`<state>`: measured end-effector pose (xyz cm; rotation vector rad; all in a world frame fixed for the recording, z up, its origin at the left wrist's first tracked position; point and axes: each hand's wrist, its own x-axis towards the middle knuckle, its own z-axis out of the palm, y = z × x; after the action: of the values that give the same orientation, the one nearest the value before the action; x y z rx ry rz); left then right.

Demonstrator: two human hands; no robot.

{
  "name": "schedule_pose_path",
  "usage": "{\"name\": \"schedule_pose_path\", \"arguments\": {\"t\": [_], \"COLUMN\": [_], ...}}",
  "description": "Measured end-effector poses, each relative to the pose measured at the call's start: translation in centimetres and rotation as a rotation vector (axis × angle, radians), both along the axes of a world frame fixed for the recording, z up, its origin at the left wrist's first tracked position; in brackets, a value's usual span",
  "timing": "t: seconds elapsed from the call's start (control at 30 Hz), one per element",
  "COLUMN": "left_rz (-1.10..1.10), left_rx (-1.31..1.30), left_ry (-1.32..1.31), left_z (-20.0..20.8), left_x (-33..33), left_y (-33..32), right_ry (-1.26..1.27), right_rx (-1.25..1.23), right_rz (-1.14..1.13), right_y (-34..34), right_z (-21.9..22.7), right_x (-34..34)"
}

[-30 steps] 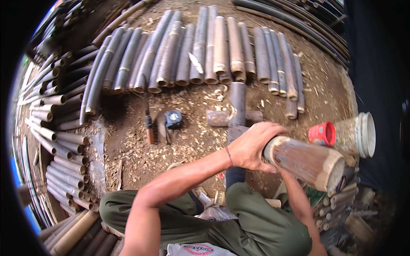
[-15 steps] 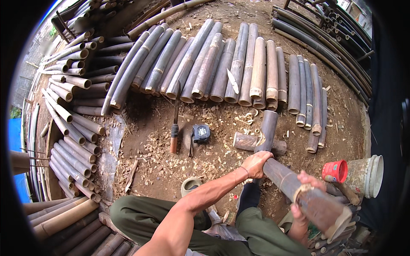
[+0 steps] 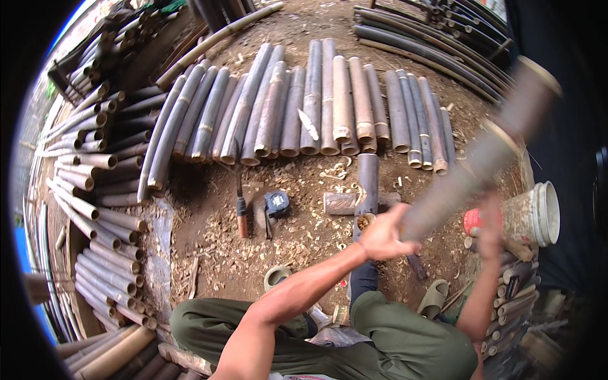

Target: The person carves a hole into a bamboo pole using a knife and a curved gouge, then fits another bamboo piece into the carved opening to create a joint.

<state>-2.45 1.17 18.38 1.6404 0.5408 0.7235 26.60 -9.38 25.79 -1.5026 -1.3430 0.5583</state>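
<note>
My left hand (image 3: 383,235) grips the near end of a long grey bamboo pole (image 3: 487,149). The pole slants up and away to the right and is blurred by motion. My right hand (image 3: 489,229) is raised beside the pole's lower part, touching or holding it from the right; blur hides the exact grip. Below my hands a short dark bamboo piece (image 3: 367,183) lies across a small wooden block (image 3: 340,202) on the chip-strewn dirt. My knees in green trousers (image 3: 405,342) fill the bottom of the view.
A row of cut bamboo poles (image 3: 310,101) lies ahead. More bamboo is stacked at the left (image 3: 95,209). A machete (image 3: 240,202) and a tape measure (image 3: 277,204) lie on the ground. A white bucket (image 3: 535,212) and a red cup (image 3: 473,221) stand at the right. Sandals (image 3: 434,296) lie near my legs.
The bamboo pole has swung from pointing down toward the lower right to pointing up and away at the upper right. Both hands have stayed on or beside it.
</note>
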Motion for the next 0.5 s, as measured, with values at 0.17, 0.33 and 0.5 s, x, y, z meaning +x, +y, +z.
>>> {"name": "schedule_pose_path", "arguments": {"t": [0.17, 0.33, 0.5], "left_rz": [0.568, 0.798, 1.002], "left_rx": [-0.198, -0.087, 0.394], "left_ry": [0.414, 0.624, 0.881], "left_z": [-4.4, -9.1, -11.4], "left_x": [-3.6, -10.9, -10.9], "left_y": [8.8, 18.1, 18.7], "right_ry": [-0.644, -0.397, -0.218], "right_rx": [-1.455, -1.38, -0.898], "right_rz": [-0.158, -0.337, -0.426], "right_y": [-6.4, -12.5, -15.4], "right_z": [-17.4, -24.3, -25.7], "right_x": [-1.3, -2.0, -1.7]}}
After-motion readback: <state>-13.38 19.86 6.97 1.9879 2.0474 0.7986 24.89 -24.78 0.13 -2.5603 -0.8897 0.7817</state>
